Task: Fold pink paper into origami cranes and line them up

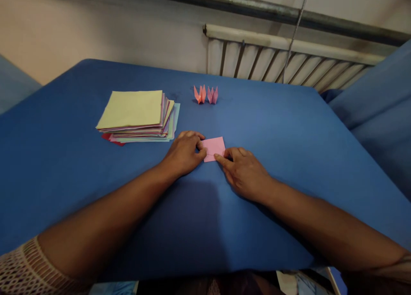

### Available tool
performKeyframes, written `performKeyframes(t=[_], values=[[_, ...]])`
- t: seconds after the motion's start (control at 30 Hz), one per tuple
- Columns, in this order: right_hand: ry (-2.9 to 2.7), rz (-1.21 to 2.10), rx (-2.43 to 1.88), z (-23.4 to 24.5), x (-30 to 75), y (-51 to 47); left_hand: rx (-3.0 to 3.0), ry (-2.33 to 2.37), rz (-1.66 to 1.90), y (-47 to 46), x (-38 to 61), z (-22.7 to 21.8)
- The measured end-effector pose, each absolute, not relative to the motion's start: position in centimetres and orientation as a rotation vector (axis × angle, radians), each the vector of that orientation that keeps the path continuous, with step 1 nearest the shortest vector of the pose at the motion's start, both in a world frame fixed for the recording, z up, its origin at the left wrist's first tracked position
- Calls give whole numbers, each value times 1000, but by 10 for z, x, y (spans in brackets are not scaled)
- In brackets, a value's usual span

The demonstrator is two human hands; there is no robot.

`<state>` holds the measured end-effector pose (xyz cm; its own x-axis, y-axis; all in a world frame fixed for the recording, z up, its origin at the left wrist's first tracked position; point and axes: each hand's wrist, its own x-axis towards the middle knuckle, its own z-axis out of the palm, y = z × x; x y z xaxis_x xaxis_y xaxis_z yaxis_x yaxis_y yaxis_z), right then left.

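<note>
A small folded square of pink paper (214, 146) lies on the blue tabletop, with a crease or flap line across its lower part. My left hand (185, 153) holds its left edge, thumb on top and the fingers curled at the upper left corner. At the lower right edge, my right hand (243, 171) grips the paper, index finger and thumb close together. Just beyond the hands stand two folded paper figures with pointed tips, an orange-pink one (199, 94) and a pinkish-purple one (212, 95).
Left of the hands sits a thick stack of coloured paper (133, 111), yellow on top, with a red corner (112, 139) sticking out below. A blue cloth covers the table (289, 128). Behind it are a radiator (257, 55) and a pipe (257, 10) along the wall.
</note>
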<state>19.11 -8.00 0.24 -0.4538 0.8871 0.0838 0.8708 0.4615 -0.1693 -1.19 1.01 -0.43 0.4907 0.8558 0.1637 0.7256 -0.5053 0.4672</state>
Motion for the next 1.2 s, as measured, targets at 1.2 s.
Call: performKeyframes(t=[1.2], values=[[-2168,404,-1431,-16,196,4,2999,936,224,-22,-12,6]])
